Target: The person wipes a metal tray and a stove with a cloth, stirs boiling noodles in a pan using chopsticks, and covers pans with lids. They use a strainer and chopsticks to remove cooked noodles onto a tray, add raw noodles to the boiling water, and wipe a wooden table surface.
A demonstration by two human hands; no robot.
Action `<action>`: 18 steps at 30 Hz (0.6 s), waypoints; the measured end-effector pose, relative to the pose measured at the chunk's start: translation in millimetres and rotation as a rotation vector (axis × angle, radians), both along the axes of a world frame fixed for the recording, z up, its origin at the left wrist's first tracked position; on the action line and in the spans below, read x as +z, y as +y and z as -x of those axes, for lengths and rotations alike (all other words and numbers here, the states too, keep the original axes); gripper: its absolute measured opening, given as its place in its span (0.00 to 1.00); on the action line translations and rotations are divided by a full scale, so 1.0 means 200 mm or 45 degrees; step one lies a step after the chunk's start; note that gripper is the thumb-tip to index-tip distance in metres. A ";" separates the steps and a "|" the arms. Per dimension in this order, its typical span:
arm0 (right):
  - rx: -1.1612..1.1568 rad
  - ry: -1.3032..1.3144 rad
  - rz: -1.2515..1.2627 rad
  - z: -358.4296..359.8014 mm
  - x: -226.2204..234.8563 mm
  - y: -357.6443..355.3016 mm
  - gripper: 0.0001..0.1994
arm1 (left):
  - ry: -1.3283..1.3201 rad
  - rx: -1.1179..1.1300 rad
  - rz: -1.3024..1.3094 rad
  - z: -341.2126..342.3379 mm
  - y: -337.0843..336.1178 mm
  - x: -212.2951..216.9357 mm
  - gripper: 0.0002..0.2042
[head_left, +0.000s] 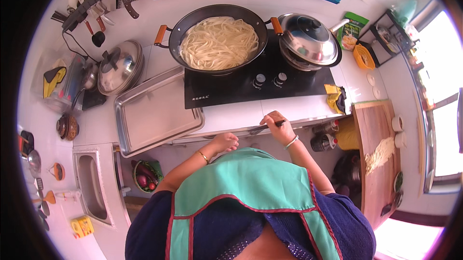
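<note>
My right hand (278, 128), with a pale bangle at its wrist, grips a black-handled utensil (260, 128). Its thin end points left along the counter's front edge, and its exact kind is unclear. To the left, my left hand (223, 143) hovers before my green apron with fingers loosely curled in, and nothing shows in them. Beyond both hands, a big black wok (174, 38) with orange-brown handles sits on the black gas stove (231, 92). Pale noodles (219, 43) fill much of it. An empty metal tray (159, 115) rests left of the stove.
A lidded pan (311, 38) occupies the stove's right side, with a yellow-and-black cloth (335, 98) near the corner. More noodles (380, 155) lie on a wooden board (369, 187) at right. A lidded pot (120, 67), wall knives (101, 4) and a sink (91, 187) are at left.
</note>
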State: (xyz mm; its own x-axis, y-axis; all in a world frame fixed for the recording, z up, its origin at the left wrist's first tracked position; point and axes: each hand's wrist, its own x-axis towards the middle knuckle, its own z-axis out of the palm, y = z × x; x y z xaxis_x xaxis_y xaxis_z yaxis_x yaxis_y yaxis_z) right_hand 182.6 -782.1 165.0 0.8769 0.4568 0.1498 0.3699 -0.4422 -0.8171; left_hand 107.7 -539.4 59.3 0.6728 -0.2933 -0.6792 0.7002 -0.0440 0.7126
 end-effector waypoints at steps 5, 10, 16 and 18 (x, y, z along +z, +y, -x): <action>-0.315 0.269 0.010 0.47 0.07 0.15 0.17 | -0.185 -0.388 -0.099 0.30 0.17 -0.13 0.12; -0.409 0.357 -0.111 0.81 0.07 0.16 0.13 | -0.291 -0.803 -0.214 0.54 0.23 -0.28 0.14; -0.241 -0.402 -0.175 1.07 0.25 0.09 0.16 | -0.349 -0.989 -0.360 0.68 0.28 -0.56 0.15; -0.414 -0.471 -0.135 1.18 0.43 0.09 0.08 | -0.427 -0.971 -0.467 0.62 0.26 -0.54 0.15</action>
State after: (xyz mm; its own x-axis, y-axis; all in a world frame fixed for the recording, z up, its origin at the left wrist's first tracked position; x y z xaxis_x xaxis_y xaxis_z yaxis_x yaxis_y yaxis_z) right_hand -52.5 -764.8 251.1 0.8508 0.1342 0.5080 0.4999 -0.5045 -0.7039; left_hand -15.4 -487.9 -48.2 0.5639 -0.5442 -0.6212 0.1467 -0.6742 0.7238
